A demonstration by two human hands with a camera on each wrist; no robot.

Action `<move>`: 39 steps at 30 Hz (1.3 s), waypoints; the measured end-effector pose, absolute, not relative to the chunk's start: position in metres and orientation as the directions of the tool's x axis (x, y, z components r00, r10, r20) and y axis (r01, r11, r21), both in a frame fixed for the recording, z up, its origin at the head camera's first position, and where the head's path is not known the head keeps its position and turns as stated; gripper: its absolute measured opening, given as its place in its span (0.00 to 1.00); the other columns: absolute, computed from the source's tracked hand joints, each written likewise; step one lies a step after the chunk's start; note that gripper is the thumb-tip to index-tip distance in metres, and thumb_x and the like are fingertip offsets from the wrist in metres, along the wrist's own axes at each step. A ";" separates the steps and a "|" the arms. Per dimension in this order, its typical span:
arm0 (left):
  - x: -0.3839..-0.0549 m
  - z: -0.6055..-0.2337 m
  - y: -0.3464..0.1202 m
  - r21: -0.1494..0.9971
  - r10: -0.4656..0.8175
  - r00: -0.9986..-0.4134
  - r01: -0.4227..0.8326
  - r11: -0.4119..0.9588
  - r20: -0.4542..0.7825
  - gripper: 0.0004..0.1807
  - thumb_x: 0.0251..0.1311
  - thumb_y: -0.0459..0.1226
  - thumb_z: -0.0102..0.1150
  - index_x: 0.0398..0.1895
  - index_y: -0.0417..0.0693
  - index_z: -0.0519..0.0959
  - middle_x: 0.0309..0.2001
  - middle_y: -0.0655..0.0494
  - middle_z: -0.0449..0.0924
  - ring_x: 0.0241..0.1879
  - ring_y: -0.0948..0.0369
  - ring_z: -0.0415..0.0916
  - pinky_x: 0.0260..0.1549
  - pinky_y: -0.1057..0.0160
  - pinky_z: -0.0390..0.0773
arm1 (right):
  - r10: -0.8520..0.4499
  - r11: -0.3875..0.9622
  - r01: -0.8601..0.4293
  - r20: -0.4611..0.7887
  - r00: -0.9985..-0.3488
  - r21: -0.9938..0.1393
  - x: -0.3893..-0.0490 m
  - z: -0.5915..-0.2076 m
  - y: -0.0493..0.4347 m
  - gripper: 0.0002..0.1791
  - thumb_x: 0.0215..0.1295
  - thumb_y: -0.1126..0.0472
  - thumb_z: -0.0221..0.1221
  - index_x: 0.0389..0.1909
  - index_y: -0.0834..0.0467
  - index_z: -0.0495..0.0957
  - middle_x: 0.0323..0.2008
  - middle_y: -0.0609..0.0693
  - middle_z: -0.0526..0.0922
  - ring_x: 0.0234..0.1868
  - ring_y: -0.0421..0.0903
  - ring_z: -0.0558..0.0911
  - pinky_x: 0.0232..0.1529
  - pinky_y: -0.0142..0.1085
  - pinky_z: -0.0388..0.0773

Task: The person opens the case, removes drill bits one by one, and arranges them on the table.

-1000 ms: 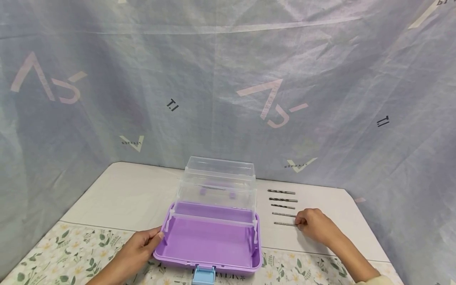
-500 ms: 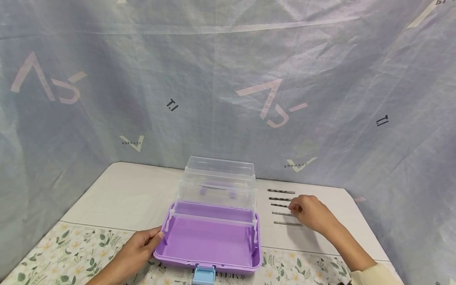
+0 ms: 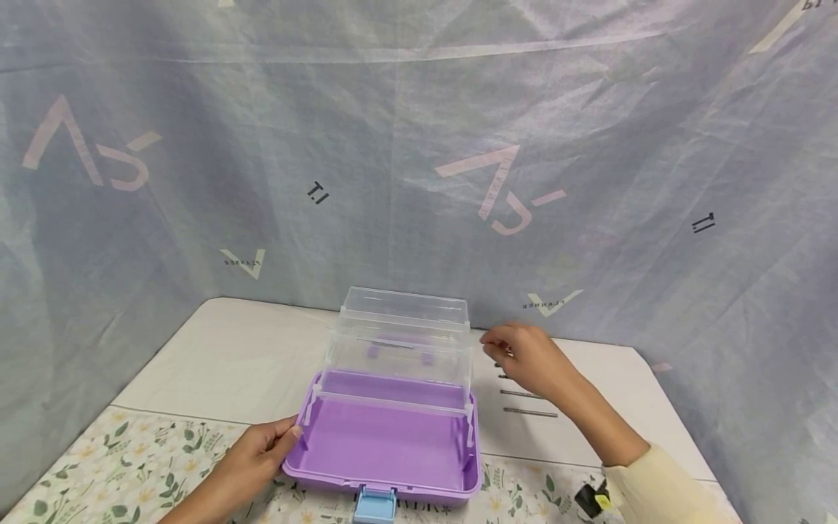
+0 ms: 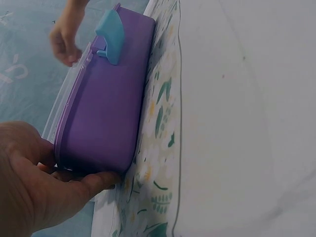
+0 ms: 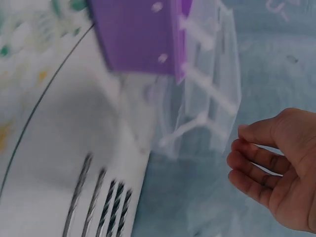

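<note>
A purple storage box (image 3: pixel 386 444) stands with its lid up, and clear tiered trays (image 3: pixel 404 306) rise behind its bare compartment. My left hand (image 3: pixel 252 455) grips the box's left end, thumb and fingers against its wall, as the left wrist view (image 4: pixel 44 182) confirms. Right of the box, my right hand (image 3: pixel 527 360) hovers above the table beside the clear trays. Its fingers are loosely bent and hold nothing in the right wrist view. Below it lie several twist drill bits (image 5: pixel 79 192) in a row; in the head view the hand covers the far ones, while the nearest drill bit (image 3: pixel 530 413) shows fully.
A light blue latch (image 3: pixel 375 503) hangs at the box's front. The white table (image 3: pixel 255 349) has a floral strip (image 3: pixel 157 451) along its near part. A grey printed curtain (image 3: pixel 393 182) closes off the back and sides. Something black and yellow (image 3: pixel 592 501) shows by the right sleeve.
My right hand has lifted from the nearer drill bits and moved away and to the left, past the row toward the clear trays. The left hand and box have stayed put.
</note>
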State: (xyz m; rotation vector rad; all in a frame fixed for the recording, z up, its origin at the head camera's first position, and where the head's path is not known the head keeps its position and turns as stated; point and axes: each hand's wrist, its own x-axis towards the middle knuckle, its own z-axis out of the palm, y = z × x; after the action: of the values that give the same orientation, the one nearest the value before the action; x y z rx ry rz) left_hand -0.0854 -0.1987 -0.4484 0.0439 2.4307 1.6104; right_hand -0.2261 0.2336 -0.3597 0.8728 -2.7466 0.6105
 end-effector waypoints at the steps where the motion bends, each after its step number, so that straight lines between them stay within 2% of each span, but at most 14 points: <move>1: -0.085 -0.448 -0.199 0.914 0.151 -0.973 -0.102 0.392 -0.174 0.31 0.88 0.35 0.52 0.80 0.17 0.64 0.51 0.34 0.91 0.40 0.66 0.84 0.35 0.67 0.83 | -0.515 0.732 -0.597 0.307 -0.801 -0.328 -0.226 -0.358 0.227 0.06 0.77 0.67 0.70 0.48 0.57 0.94 0.42 0.47 0.94 0.42 0.44 0.91 0.45 0.44 0.90; 3: -0.085 -0.449 -0.199 0.921 0.166 -0.968 -0.113 0.373 -0.186 0.32 0.89 0.35 0.52 0.81 0.16 0.62 0.39 0.40 0.87 0.34 0.65 0.80 0.30 0.66 0.80 | -0.539 0.710 -0.620 0.309 -0.784 -0.334 -0.226 -0.354 0.215 0.06 0.77 0.66 0.70 0.48 0.58 0.94 0.43 0.48 0.94 0.44 0.45 0.92 0.46 0.45 0.91; 5: -0.085 -0.449 -0.199 0.926 0.177 -0.966 -0.118 0.359 -0.191 0.32 0.89 0.35 0.51 0.81 0.16 0.60 0.36 0.43 0.85 0.31 0.65 0.79 0.29 0.65 0.80 | -0.561 0.694 -0.640 0.308 -0.768 -0.330 -0.226 -0.352 0.203 0.06 0.77 0.66 0.70 0.49 0.58 0.94 0.44 0.48 0.95 0.46 0.47 0.92 0.49 0.46 0.91; 10: -0.085 -0.448 -0.200 0.927 0.180 -0.967 -0.105 0.360 -0.180 0.33 0.89 0.35 0.50 0.81 0.14 0.59 0.43 0.42 0.90 0.33 0.66 0.80 0.29 0.65 0.81 | -0.617 0.657 -0.682 0.292 -0.731 -0.321 -0.228 -0.350 0.178 0.07 0.78 0.66 0.70 0.51 0.59 0.93 0.44 0.49 0.93 0.48 0.49 0.91 0.52 0.46 0.91; 15: -0.085 -0.449 -0.201 0.928 0.189 -0.964 -0.111 0.355 -0.188 0.33 0.89 0.35 0.51 0.81 0.15 0.60 0.37 0.44 0.87 0.29 0.65 0.77 0.27 0.65 0.80 | -0.660 0.623 -0.712 0.270 -0.701 -0.325 -0.234 -0.353 0.160 0.08 0.78 0.65 0.70 0.52 0.60 0.93 0.44 0.50 0.93 0.47 0.48 0.89 0.50 0.41 0.90; 17: -0.084 -0.449 -0.201 0.928 0.190 -0.966 -0.100 0.358 -0.178 0.32 0.89 0.35 0.50 0.81 0.14 0.60 0.40 0.44 0.90 0.31 0.66 0.79 0.28 0.65 0.81 | -0.668 0.623 -0.710 0.249 -0.701 -0.328 -0.236 -0.355 0.154 0.08 0.79 0.64 0.70 0.52 0.59 0.93 0.44 0.50 0.93 0.47 0.48 0.89 0.49 0.40 0.89; 21: -0.085 -0.449 -0.200 0.927 0.188 -0.965 -0.105 0.359 -0.182 0.32 0.89 0.35 0.51 0.81 0.15 0.60 0.37 0.45 0.88 0.29 0.66 0.78 0.27 0.65 0.80 | -0.670 0.643 -0.683 0.179 -0.721 -0.345 -0.237 -0.356 0.140 0.10 0.80 0.62 0.69 0.55 0.59 0.92 0.47 0.51 0.93 0.50 0.50 0.90 0.52 0.44 0.90; 24: -0.084 -0.448 -0.199 0.926 0.184 -0.963 -0.119 0.357 -0.194 0.32 0.89 0.35 0.51 0.81 0.15 0.60 0.31 0.48 0.81 0.26 0.65 0.74 0.25 0.65 0.78 | -0.662 0.661 -0.658 0.131 -0.738 -0.360 -0.238 -0.357 0.129 0.11 0.81 0.61 0.69 0.57 0.59 0.92 0.50 0.53 0.93 0.53 0.51 0.90 0.55 0.47 0.90; 30: -0.084 -0.450 -0.197 0.925 0.171 -0.966 -0.123 0.361 -0.195 0.32 0.89 0.35 0.51 0.81 0.16 0.61 0.27 0.53 0.75 0.25 0.66 0.70 0.23 0.66 0.75 | -0.671 0.658 -0.663 0.123 -0.731 -0.357 -0.240 -0.362 0.117 0.11 0.82 0.62 0.67 0.58 0.60 0.91 0.50 0.54 0.91 0.52 0.52 0.89 0.54 0.47 0.90; 33: -0.085 -0.450 -0.197 0.923 0.169 -0.967 -0.120 0.366 -0.192 0.32 0.89 0.35 0.51 0.81 0.16 0.61 0.28 0.51 0.77 0.26 0.65 0.72 0.24 0.66 0.77 | -0.681 0.654 -0.680 0.133 -0.720 -0.333 -0.240 -0.363 0.113 0.10 0.82 0.63 0.67 0.56 0.62 0.90 0.49 0.55 0.91 0.53 0.54 0.88 0.56 0.47 0.90; 34: -0.085 -0.450 -0.198 0.923 0.171 -0.967 -0.113 0.367 -0.187 0.32 0.89 0.35 0.51 0.81 0.15 0.61 0.31 0.49 0.82 0.28 0.66 0.75 0.26 0.66 0.79 | -0.684 0.653 -0.683 0.132 -0.717 -0.326 -0.240 -0.363 0.113 0.10 0.83 0.63 0.66 0.56 0.62 0.90 0.49 0.55 0.90 0.53 0.55 0.88 0.56 0.48 0.89; 37: -0.086 -0.450 -0.200 0.924 0.176 -0.969 -0.100 0.369 -0.175 0.32 0.89 0.35 0.51 0.80 0.14 0.61 0.45 0.39 0.91 0.36 0.65 0.84 0.31 0.66 0.84 | -0.690 0.660 -0.685 0.111 -0.715 -0.310 -0.240 -0.362 0.110 0.10 0.84 0.63 0.64 0.56 0.63 0.88 0.50 0.56 0.89 0.54 0.55 0.86 0.60 0.49 0.87; 39: -0.087 -0.450 -0.201 0.925 0.177 -0.970 -0.091 0.370 -0.166 0.32 0.89 0.35 0.51 0.80 0.14 0.62 0.56 0.34 0.91 0.43 0.63 0.88 0.36 0.66 0.87 | -0.695 0.663 -0.685 0.091 -0.713 -0.303 -0.241 -0.362 0.110 0.10 0.84 0.64 0.63 0.57 0.64 0.87 0.50 0.56 0.88 0.54 0.55 0.85 0.62 0.50 0.85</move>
State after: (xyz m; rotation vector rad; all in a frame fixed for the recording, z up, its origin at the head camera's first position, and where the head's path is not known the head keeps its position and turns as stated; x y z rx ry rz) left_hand -0.0866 -0.2007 -0.4504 0.0771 2.3941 1.6388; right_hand -0.2410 0.1096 -0.3620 1.2009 -2.8946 0.5058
